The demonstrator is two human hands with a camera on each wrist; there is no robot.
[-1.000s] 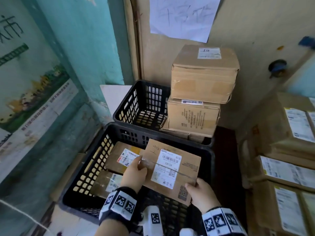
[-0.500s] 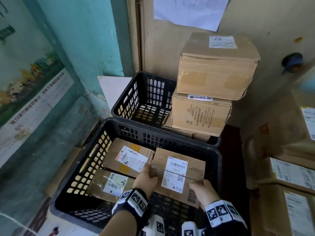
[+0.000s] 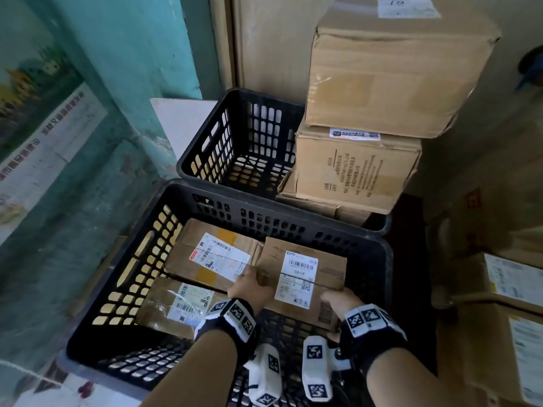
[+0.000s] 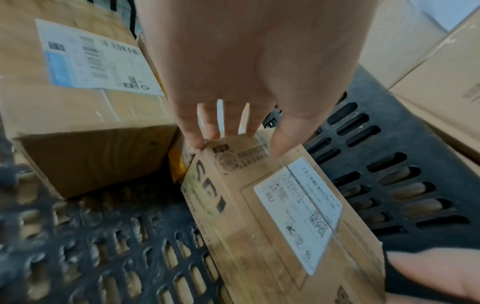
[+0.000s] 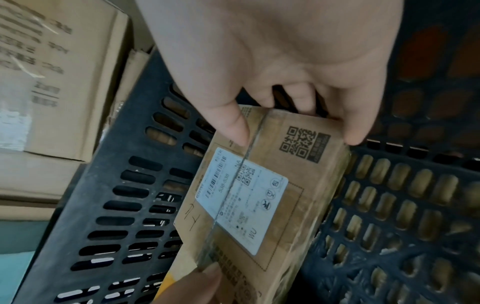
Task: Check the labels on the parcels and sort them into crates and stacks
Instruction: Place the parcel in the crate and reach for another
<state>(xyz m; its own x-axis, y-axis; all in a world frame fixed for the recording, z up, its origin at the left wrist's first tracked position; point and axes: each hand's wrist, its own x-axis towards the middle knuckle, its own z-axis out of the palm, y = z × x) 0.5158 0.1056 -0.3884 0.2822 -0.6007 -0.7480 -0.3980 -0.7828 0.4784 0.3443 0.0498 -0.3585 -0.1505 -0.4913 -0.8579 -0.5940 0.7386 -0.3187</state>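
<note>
The flat parcel (image 3: 302, 279) looks light and stiff, its taped faces likely slick; held by its two ends, thumbs on top, between the left hand (image 3: 252, 284) and right hand (image 3: 342, 299), it is low inside the near crate (image 3: 370, 259); two boxes (image 3: 205, 257) lie beside the left fingers; the far crate (image 3: 205, 154) carries stacked cartons (image 3: 355, 168).

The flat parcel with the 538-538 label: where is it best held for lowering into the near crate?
By its two short ends, as now: left hand and right hand pinch opposite edges of the flat parcel from above. It is thin and wide, its label faces up.
</note>
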